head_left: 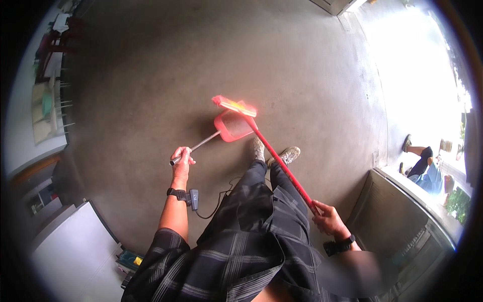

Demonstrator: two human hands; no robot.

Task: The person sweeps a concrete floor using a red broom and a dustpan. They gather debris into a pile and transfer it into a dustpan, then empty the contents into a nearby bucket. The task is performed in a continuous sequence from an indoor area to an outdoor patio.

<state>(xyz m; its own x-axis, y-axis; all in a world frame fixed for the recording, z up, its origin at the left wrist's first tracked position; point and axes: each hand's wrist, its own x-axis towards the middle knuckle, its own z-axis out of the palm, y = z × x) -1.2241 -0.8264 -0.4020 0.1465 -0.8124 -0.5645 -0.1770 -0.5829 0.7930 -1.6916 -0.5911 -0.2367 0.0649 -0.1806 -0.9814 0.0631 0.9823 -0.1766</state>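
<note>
My left hand (181,157) grips the metal handle of a red dustpan (232,126), whose pan rests on the grey concrete floor ahead of my feet. My right hand (327,218) holds the lower part of a red broom stick (282,165). The broom's red head (234,105) with yellowish bristles sits on the floor just beyond the dustpan's mouth, touching or nearly touching it. Both wrists wear dark bands, and a small black device with a cable hangs at my left wrist. My shoes (275,153) stand just behind the pan.
Another person (426,168) sits outside in bright light at the right, beyond a doorway. A grey panel or door (402,221) stands at lower right. A white surface (75,246) lies at lower left. Furniture and shelves (50,100) line the left wall.
</note>
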